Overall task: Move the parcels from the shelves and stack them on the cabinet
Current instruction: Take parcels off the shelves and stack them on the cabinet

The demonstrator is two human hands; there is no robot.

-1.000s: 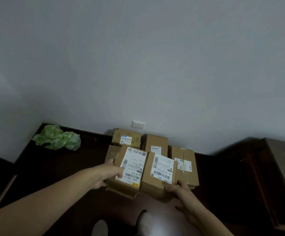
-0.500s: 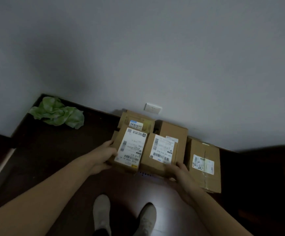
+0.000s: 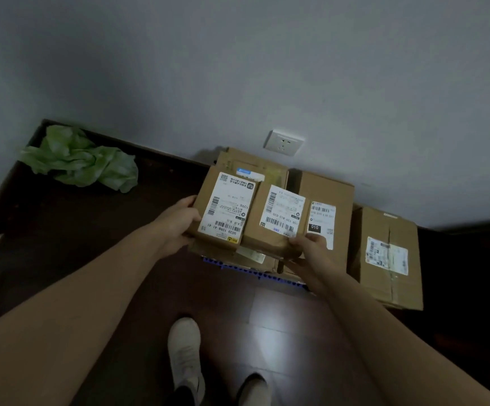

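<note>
**Q:** What has changed since half a second ago?

**A:** Little in the grip. The left hand (image 3: pixel 179 222) still clasps the left side of the left parcel (image 3: pixel 226 212), thumb on top and fingers curled under. The right hand (image 3: pixel 311 247) still pinches the near right corner of the right parcel (image 3: pixel 279 218). The two small cardboard parcels stay pressed side by side, white labels up. The view has dipped, so everything sits higher in frame. More of the "010" label now shows on the labelled box (image 3: pixel 331 197) behind the right parcel.

**Q:** Where are the parcels?

**A:** At the centre of the view, held over a heap of other cardboard. A rear box (image 3: pixel 252 164) lies at 12 o'clock against the wall (image 3: pixel 238 68). A blue strip (image 3: pixel 238 266) edges the heap at 6 o'clock. I cannot tell whether the held parcels touch what is beneath.

**Q:** What about edges and open room?

**A:** The wall closes off 12 o'clock, with a socket (image 3: pixel 282 142) just above the heap. A side box (image 3: pixel 390 253) stands near at 3 o'clock. Dark wood stretches open toward 9 o'clock, with a green bag (image 3: pixel 82 162) well apart at 10. At 6 o'clock, glossy floor (image 3: pixel 282 317) shows between the arms, with two pale shoes (image 3: pixel 185 353).
</note>
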